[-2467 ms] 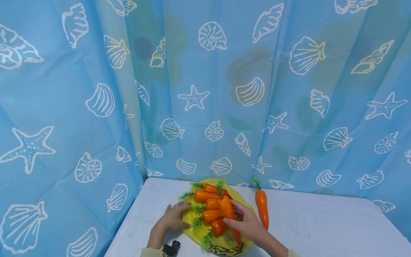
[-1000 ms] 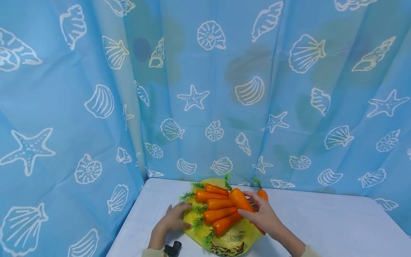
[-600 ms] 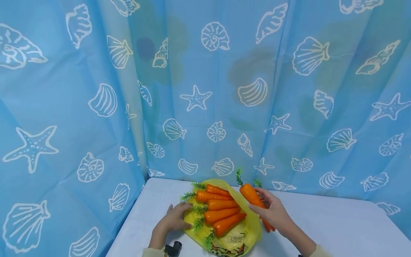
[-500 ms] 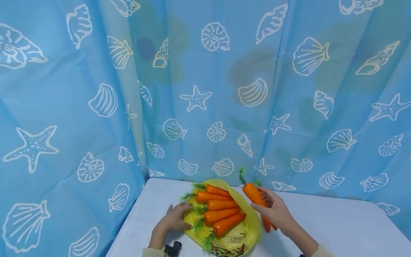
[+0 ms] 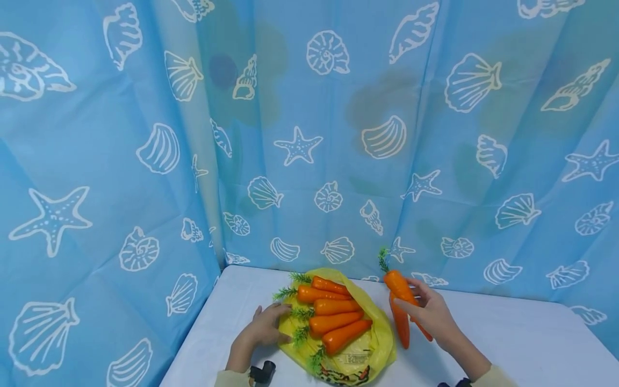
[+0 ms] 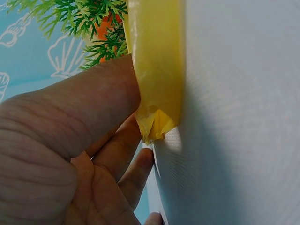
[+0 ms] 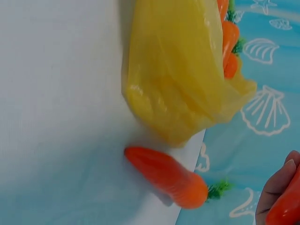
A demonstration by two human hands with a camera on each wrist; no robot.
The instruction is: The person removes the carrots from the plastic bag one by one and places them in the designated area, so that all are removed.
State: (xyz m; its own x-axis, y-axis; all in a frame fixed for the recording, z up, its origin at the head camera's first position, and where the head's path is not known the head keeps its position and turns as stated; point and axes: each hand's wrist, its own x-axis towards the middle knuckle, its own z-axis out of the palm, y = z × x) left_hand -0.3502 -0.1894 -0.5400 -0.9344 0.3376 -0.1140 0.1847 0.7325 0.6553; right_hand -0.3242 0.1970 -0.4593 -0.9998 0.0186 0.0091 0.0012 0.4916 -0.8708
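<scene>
My right hand (image 5: 432,317) grips an orange carrot (image 5: 396,282) with a green top, tilted, right of the yellow plastic bag (image 5: 385,336). Behind and below it, a second carrot (image 5: 401,329) lies on the table, its upper end overlapped by the held one. Several glossy carrots (image 5: 333,307) lie side by side on the bag, green tops to the left. At the bag's left edge rests my left hand (image 5: 263,325), thumb and fingers spread apart; the left wrist view shows its thumb (image 6: 93,98) against the yellow plastic (image 6: 157,56).
A white cloth covers the table (image 5: 508,333). Blue curtains (image 5: 300,215) with white shell prints hang close behind and along the left side. A black wrist device (image 5: 263,372) sits at the left wrist, near the bag's lower left.
My right hand has carried its carrot rightward off the bag, past the carrot lying on the table. The bag's right side now stands up, folded over the carrot tips. My left hand has stayed in place.
</scene>
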